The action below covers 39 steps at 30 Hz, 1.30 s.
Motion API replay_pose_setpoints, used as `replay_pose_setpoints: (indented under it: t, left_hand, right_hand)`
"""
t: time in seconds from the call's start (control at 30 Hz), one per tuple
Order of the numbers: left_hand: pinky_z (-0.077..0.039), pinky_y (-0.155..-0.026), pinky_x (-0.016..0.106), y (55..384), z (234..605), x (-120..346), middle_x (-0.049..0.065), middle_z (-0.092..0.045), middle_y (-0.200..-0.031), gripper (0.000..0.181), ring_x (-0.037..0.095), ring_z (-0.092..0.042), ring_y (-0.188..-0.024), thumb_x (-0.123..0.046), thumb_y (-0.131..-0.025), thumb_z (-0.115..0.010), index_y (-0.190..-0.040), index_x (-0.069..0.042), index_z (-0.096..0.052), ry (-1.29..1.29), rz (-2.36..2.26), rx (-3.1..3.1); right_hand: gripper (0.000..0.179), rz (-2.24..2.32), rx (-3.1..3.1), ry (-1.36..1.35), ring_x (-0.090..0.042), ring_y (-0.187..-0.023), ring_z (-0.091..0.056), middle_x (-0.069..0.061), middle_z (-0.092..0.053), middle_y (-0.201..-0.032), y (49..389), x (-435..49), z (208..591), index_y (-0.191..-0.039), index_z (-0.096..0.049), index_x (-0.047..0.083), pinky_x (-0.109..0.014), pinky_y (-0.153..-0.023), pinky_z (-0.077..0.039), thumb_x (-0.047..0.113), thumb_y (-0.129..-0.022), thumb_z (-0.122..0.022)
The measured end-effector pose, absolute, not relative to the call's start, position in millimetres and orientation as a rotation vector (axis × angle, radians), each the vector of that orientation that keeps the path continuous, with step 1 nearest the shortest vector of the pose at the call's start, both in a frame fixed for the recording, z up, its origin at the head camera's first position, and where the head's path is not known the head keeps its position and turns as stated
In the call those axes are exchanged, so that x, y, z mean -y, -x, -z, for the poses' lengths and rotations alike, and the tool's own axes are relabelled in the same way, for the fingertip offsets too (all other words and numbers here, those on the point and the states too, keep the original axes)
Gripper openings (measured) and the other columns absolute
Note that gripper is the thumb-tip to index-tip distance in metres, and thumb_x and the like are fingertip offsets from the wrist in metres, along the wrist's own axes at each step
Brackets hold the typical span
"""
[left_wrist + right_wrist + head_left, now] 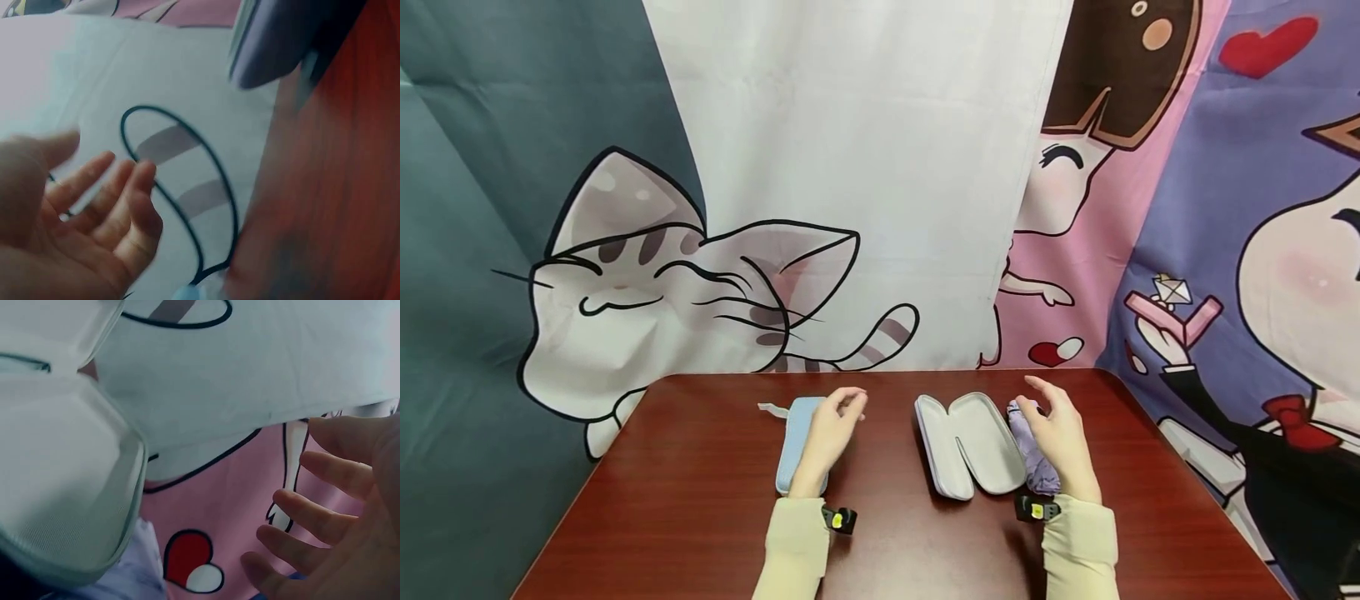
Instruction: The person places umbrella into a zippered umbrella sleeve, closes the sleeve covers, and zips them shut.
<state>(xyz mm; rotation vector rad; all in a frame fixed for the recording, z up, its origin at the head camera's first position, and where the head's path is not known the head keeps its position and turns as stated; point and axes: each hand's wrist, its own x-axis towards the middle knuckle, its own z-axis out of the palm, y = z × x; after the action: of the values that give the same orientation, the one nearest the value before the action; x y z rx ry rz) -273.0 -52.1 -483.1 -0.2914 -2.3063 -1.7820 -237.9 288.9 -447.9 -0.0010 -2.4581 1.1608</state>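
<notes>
We note the open case (992, 443) at lower right of centre in the head view, between the hands, its halves splayed, presumably so either hand reaches the inside. Left hand (833, 429) appears over the blue pouch (797, 440), right hand (1062, 429) over the purple bundle (1038, 468), lower right; both relaxed, fingers loosely spread, we see nothing gripped

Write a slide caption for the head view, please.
Left hand near a blue case, right hand near a purple bundle, open case between.
</notes>
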Motion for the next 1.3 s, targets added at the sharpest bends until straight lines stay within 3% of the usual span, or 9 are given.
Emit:
replay_pose_setpoints:
  t: [0.2, 0.43, 0.57, 0.83, 0.93, 1.1, 1.3]
  left_hand:
    - [-0.051, -0.068, 0.034, 271.2, 494.2, 19.9, 0.002, -0.067, -0.094, 0.032, 0.02, -0.066, -0.082, -0.033, -0.09, -0.071, -0.114, -0.013, -0.067, 0.371, 1.911, 2.334]
    - [-0.047, -0.051, 0.026, 265.8, 510.4, -14.4, 0.005, -0.068, -0.084, 0.021, 0.036, -0.068, -0.075, -0.025, -0.091, -0.071, -0.103, -0.008, -0.068, 0.335, 1.988, 2.336]
    - [-0.046, -0.046, 0.024, 264.5, 516.8, -30.4, 0.004, -0.067, -0.076, 0.021, 0.035, -0.068, -0.066, -0.027, -0.09, -0.071, -0.097, -0.008, -0.068, 0.282, 2.003, 2.331]
    - [-0.045, -0.049, 0.024, 261.2, 518.1, -41.6, -0.002, -0.059, -0.063, 0.026, 0.03, -0.066, -0.055, -0.033, -0.084, -0.076, -0.081, -0.012, -0.061, 0.193, 1.862, 2.424]
    - [-0.043, -0.047, 0.024, 260.6, 518.1, -41.8, -0.003, -0.057, -0.061, 0.029, 0.027, -0.066, -0.054, -0.035, -0.084, -0.076, -0.078, -0.013, -0.059, 0.177, 1.837, 2.466]
    - [-0.042, -0.046, 0.024, 259.6, 521.9, -43.3, -0.004, -0.054, -0.058, 0.031, 0.024, -0.065, -0.052, -0.035, -0.084, -0.076, -0.075, -0.013, -0.057, 0.163, 1.849, 2.493]
    - [-0.043, -0.049, 0.025, 260.2, 522.8, -43.9, -0.004, -0.053, -0.058, 0.024, 0.019, -0.063, -0.049, -0.028, -0.087, -0.073, -0.075, -0.013, -0.059, 0.165, 1.854, 2.479]
  right_hand:
    - [0.043, -1.145, 2.511, 0.05, -0.04, -0.124, -0.044, -0.025, -0.05, -0.133, 237.3, -302.6, 460.8, -0.135, -0.053, 0.003, -0.056, -0.102, -0.032, 0.017, -0.095, -0.062]
    - [0.045, -1.142, 2.562, 0.092, -0.044, -0.125, -0.043, -0.027, -0.051, -0.132, 236.4, -315.0, 472.1, -0.136, -0.051, 0.001, -0.056, -0.101, -0.032, 0.018, -0.096, -0.062]
    - [0.047, -1.142, 2.61, 0.123, -0.044, -0.124, -0.042, -0.028, -0.049, -0.133, 236.5, -318.6, 476.9, -0.137, -0.048, -0.001, -0.056, -0.1, -0.032, 0.018, -0.095, -0.062]
    - [0.035, -1.1, 2.724, 0.133, -0.047, -0.114, -0.054, -0.035, -0.057, -0.12, 239.7, -319.2, 489.1, -0.116, -0.059, -0.006, -0.057, -0.096, -0.039, 0.015, -0.089, -0.069]
    - [0.036, -1.085, 2.74, 0.152, -0.048, -0.115, -0.048, -0.037, -0.053, -0.12, 241.5, -319.5, 494.5, -0.112, -0.058, -0.006, -0.056, -0.095, -0.038, 0.015, -0.086, -0.071]
    - [0.045, -1.107, 2.786, 0.199, -0.046, -0.12, -0.033, -0.037, -0.045, -0.122, 241.6, -318.6, 501.3, -0.119, -0.05, -0.007, -0.057, -0.097, -0.033, 0.017, -0.086, -0.071]
    - [0.065, -1.065, 2.857, 0.222, -0.049, -0.119, -0.034, -0.041, -0.04, -0.126, 242.0, -315.1, 500.3, -0.135, -0.04, -0.01, -0.059, -0.097, -0.035, 0.021, -0.086, -0.069]
